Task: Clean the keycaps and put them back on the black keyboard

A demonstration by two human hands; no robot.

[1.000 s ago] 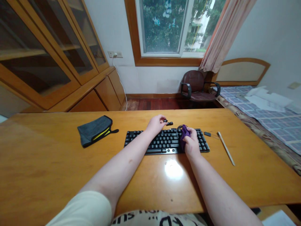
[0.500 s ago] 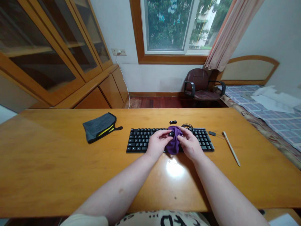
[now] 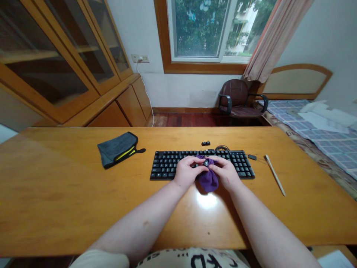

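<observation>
A black keyboard [image 3: 167, 164] lies across the middle of the wooden desk [image 3: 55, 193]. Both my hands meet over its front edge. My left hand [image 3: 187, 172] pinches a small black keycap [image 3: 205, 162] against a purple cloth [image 3: 209, 180]. My right hand [image 3: 227, 172] is closed around that cloth, which bunches and hangs below the fingers. Two loose black keycaps [image 3: 205, 143] rest on the desk just behind the keyboard.
A grey pouch with yellow trim [image 3: 118, 149] lies left of the keyboard. To the right are a small black piece [image 3: 252, 157] and a pale stick [image 3: 275, 175]. Beyond the desk stand a brown chair [image 3: 237, 98], wooden cabinets [image 3: 69, 67] and a bed [image 3: 320, 130].
My left hand came back from the loose keycaps behind the keyboard with one keycap and joined my right hand at the purple cloth. Both hands then drew slightly toward me.
</observation>
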